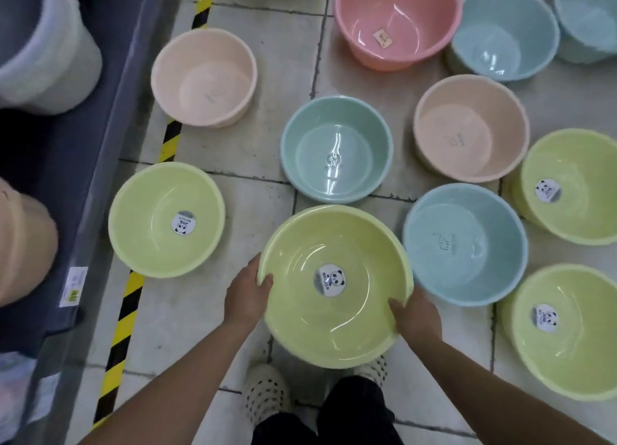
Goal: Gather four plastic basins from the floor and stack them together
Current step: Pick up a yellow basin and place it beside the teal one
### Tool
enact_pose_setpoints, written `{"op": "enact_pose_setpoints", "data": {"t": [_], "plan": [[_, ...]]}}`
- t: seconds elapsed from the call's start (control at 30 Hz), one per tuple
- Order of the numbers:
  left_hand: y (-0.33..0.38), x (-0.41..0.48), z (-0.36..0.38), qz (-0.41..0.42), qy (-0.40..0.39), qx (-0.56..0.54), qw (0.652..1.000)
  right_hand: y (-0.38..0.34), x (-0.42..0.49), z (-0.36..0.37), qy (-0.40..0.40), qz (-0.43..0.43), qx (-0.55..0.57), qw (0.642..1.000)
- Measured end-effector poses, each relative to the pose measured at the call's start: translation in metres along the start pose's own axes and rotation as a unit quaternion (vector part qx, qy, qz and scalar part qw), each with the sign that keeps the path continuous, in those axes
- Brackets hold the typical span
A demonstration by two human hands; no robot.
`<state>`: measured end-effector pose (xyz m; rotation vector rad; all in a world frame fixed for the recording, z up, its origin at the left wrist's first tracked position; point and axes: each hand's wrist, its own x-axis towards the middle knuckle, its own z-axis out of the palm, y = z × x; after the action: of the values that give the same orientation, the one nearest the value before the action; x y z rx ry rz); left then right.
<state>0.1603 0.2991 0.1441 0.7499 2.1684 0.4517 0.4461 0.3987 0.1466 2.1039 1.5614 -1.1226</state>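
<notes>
I hold a yellow-green basin [300, 311] with a panda sticker above my feet. My left hand [245, 294] grips its left rim, thumb over the edge. My right hand [415, 317] grips its right rim, thumb inside. Another yellow-green basin [140, 217] stands on the floor to the left. Two more yellow-green basins [587, 184] [577, 344] sit at the right. A teal basin [334, 127] stands just beyond the held one, and a light blue basin [467, 267] is to its right.
Further basins stand on the tiled floor: peach ones [203, 74] [470, 124], a pink one [397, 10] and blue ones [500, 30] at the back. A grey shelf [83, 164] with stacked tubs runs along the left, edged by yellow-black tape [123, 314].
</notes>
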Motion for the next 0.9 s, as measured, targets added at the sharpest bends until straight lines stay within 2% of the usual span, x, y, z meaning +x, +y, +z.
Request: {"op": "enact_pose_setpoints", "data": {"t": [0.13, 0.43, 0.53, 0.6, 0.73, 0.9], "plan": [[-0.031, 0.025, 0.042, -0.025, -0.003, 0.006, 1.000, 0.014, 0.041, 0.037, -0.014, 0.024, -0.011, 1.000], [-0.072, 0.055, 0.085, -0.103, 0.009, -0.041, 0.994, 0.020, 0.090, 0.066, -0.074, -0.029, 0.046, 0.996], [-0.068, 0.052, 0.087, -0.101, 0.048, -0.022, 0.993, 0.014, 0.087, 0.061, -0.082, -0.026, 0.065, 0.994], [-0.058, 0.041, 0.078, -0.113, 0.086, -0.022, 0.990, 0.008, 0.076, 0.052, -0.089, -0.028, 0.065, 0.994], [-0.038, 0.012, 0.036, -0.100, 0.110, -0.048, 0.988, -0.019, 0.046, 0.023, -0.082, -0.053, 0.044, 0.994], [-0.021, -0.010, -0.053, -0.121, 0.149, -0.090, 0.977, -0.103, 0.006, -0.016, -0.076, -0.133, 0.000, 0.988]]}}
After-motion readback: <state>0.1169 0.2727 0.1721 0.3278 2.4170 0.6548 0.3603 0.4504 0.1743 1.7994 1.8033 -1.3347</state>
